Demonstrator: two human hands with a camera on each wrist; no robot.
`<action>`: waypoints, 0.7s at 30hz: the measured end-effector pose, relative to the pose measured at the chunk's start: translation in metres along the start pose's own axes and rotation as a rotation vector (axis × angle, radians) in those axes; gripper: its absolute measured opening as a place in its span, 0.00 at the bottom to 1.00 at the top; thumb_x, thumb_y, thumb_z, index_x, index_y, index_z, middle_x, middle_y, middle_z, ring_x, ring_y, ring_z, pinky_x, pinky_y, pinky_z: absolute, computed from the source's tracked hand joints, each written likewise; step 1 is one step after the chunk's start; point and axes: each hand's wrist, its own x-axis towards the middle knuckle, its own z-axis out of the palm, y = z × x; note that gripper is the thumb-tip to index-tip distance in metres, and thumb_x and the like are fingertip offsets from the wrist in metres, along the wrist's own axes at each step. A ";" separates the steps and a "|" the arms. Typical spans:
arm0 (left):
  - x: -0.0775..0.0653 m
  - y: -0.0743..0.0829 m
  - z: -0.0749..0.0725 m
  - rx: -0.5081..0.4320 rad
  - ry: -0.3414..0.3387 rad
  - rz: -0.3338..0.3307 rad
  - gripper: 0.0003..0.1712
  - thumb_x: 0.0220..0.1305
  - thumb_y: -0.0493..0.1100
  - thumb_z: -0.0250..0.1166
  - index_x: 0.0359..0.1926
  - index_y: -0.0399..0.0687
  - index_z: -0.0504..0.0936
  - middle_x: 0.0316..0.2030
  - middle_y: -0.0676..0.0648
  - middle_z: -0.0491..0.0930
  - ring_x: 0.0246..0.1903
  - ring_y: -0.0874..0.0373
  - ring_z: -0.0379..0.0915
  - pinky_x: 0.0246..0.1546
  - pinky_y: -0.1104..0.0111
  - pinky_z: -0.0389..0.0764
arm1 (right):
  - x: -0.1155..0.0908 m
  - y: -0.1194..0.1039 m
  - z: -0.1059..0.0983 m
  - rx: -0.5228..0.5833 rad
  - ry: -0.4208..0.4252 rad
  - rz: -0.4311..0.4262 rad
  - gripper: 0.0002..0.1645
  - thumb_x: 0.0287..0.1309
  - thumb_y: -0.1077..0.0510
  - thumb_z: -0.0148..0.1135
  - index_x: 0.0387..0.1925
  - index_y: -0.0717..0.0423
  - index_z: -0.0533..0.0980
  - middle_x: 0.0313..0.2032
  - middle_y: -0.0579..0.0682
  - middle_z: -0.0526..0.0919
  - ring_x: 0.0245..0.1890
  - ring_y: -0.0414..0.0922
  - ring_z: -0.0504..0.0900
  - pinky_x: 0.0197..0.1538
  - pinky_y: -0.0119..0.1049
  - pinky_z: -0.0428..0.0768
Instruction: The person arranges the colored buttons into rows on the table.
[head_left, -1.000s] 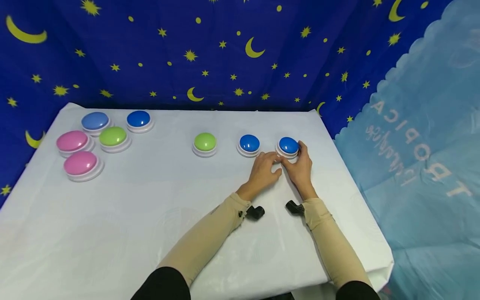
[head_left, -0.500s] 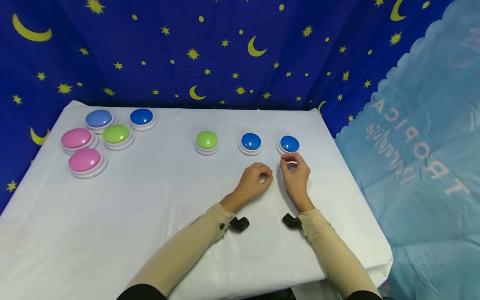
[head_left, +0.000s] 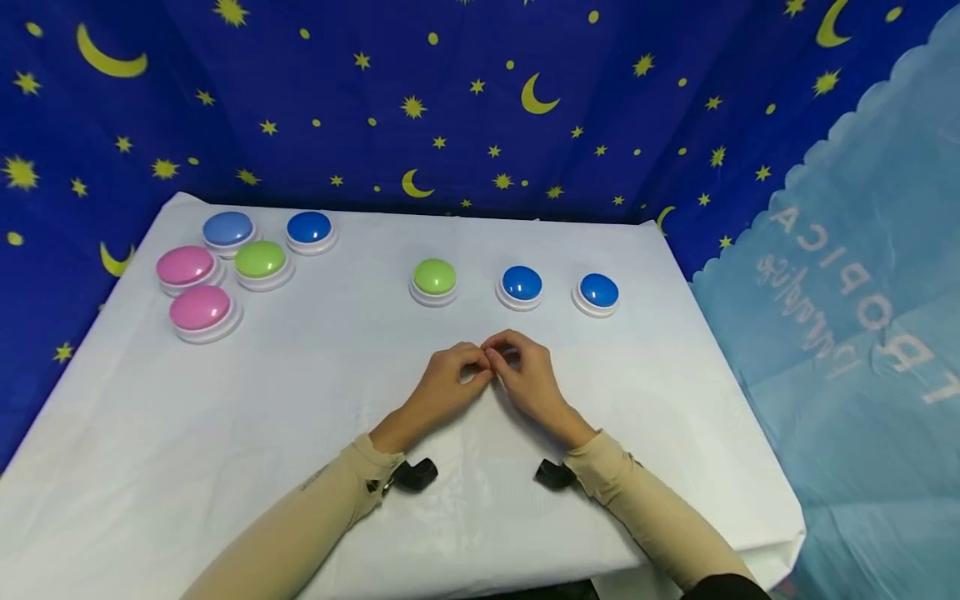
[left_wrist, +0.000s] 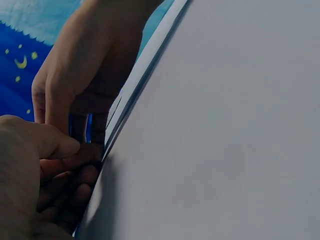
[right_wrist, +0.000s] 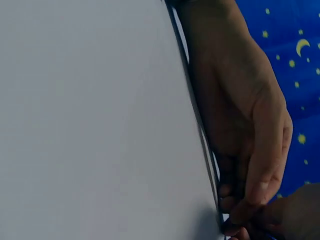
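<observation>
In the head view, both hands meet over the middle of the white table, fingertips together and fingers loosely curled. The left hand (head_left: 442,385) comes from the left, the right hand (head_left: 534,383) from the right. Nothing shows held in either. Beyond them stand three round push buttons with white bases: a green button (head_left: 435,277), a blue button (head_left: 522,284) and, farthest right, another blue button (head_left: 598,292). All three are apart from the hands. The left wrist view shows the left hand's thumb (left_wrist: 62,143) close to the other hand's fingers.
At the table's back left is a cluster of several more buttons, among them a pink button (head_left: 201,310), a green button (head_left: 260,261) and a blue button (head_left: 309,228). A starry blue curtain (head_left: 300,158) hangs behind the white tabletop (head_left: 315,400); a light blue sheet (head_left: 862,400) hangs at right.
Both hands have left the rightmost blue button and drawn back toward the left and nearer the body, coming together at the fingertips. The buttons keep their places; the head view has shifted slightly.
</observation>
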 end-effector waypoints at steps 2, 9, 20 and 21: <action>-0.007 -0.004 -0.011 0.007 0.029 -0.004 0.04 0.64 0.30 0.70 0.39 0.39 0.89 0.40 0.44 0.88 0.41 0.53 0.84 0.47 0.62 0.84 | 0.002 -0.006 0.010 0.013 -0.031 -0.007 0.06 0.72 0.61 0.65 0.45 0.57 0.85 0.42 0.51 0.90 0.44 0.46 0.89 0.49 0.39 0.86; -0.023 -0.019 -0.056 0.089 0.167 -0.092 0.03 0.67 0.33 0.69 0.40 0.42 0.89 0.39 0.45 0.88 0.38 0.55 0.83 0.42 0.64 0.83 | 0.017 -0.022 0.047 0.086 -0.123 -0.037 0.11 0.72 0.63 0.64 0.52 0.61 0.82 0.48 0.55 0.89 0.49 0.49 0.89 0.55 0.42 0.86; -0.012 -0.059 -0.125 0.234 0.470 -0.263 0.05 0.66 0.31 0.67 0.40 0.37 0.89 0.39 0.40 0.85 0.37 0.48 0.82 0.42 0.69 0.78 | 0.065 -0.050 0.104 0.087 -0.188 -0.029 0.25 0.64 0.68 0.68 0.62 0.68 0.76 0.54 0.62 0.85 0.53 0.54 0.87 0.60 0.39 0.84; -0.010 -0.063 -0.130 0.247 0.499 -0.282 0.06 0.66 0.31 0.66 0.40 0.36 0.89 0.39 0.39 0.85 0.38 0.47 0.82 0.43 0.67 0.77 | 0.068 -0.054 0.110 0.082 -0.187 -0.026 0.26 0.64 0.68 0.68 0.62 0.68 0.75 0.55 0.62 0.84 0.54 0.54 0.86 0.61 0.40 0.83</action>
